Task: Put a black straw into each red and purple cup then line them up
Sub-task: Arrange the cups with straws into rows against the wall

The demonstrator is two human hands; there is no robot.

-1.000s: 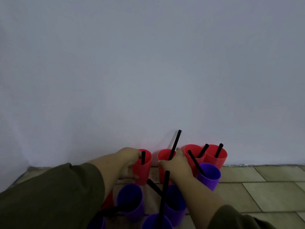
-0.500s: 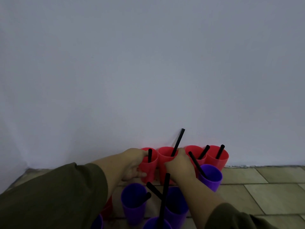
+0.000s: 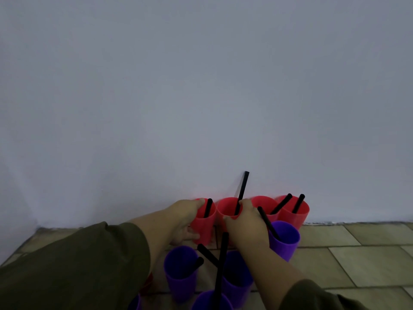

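Several red cups stand in a row against the wall, each with a black straw. My left hand (image 3: 185, 218) grips the leftmost red cup (image 3: 204, 222). My right hand (image 3: 243, 222) holds the second red cup (image 3: 228, 209), whose long straw (image 3: 242, 191) leans on the wall. Two more red cups (image 3: 292, 214) stand to the right. A purple cup (image 3: 283, 240) with a straw stands in front of them. Closer to me are more purple cups (image 3: 181, 271) with straws; one (image 3: 234, 276) is partly hidden by my right arm.
A plain white wall (image 3: 201, 97) rises directly behind the red cups. The floor is beige tile (image 3: 357, 253), stretching out to the right. Part of a red cup (image 3: 148, 281) peeks from under my left sleeve. Another purple cup (image 3: 211, 300) sits at the bottom edge.
Both hands have slid their red cups back toward the wall and closer together. The leftmost red cup now stands beside the second one, in the row with the other red cups.
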